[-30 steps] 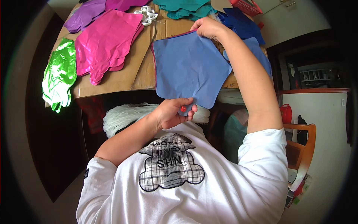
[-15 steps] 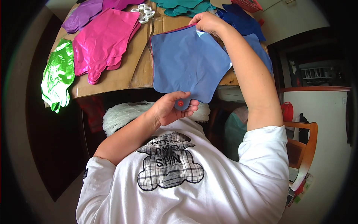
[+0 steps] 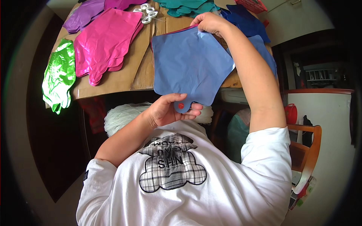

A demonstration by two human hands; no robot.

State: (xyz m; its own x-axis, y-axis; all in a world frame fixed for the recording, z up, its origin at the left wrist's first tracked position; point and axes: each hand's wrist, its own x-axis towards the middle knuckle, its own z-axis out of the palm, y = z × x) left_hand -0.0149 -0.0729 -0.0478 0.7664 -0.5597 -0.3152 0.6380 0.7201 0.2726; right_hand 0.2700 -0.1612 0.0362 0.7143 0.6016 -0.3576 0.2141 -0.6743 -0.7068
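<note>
A flat, uninflated blue foil balloon point(image 3: 190, 64) hangs between my two hands at the near edge of the table. Its top edge is pinched by my right hand point(image 3: 212, 23), where a strip of pink-red shows behind the blue. Below, my left hand point(image 3: 166, 110) holds the rounded tail, thumb on the front and fingers behind. A small red dot point(image 3: 181, 106) marks that tail. Just left of the blue balloon lies a stack of pink foil balloons point(image 3: 105, 39) on the cardboard. More blue foil point(image 3: 260, 49) lies partly hidden behind my right forearm.
Cardboard point(image 3: 113, 84) covers the table. Green foil point(image 3: 58, 75) drapes over its left corner; purple point(image 3: 85, 17), teal point(image 3: 184, 6) and dark blue foil point(image 3: 247, 20) lie farther back. White ribbon rolls point(image 3: 148, 14) sit there too. A white strand bundle point(image 3: 122, 116) is below the edge. A wooden chair point(image 3: 315, 143) stands right.
My left hand and the balloon's tail have shifted slightly left and down. My right hand keeps its pinch on the top edge.
</note>
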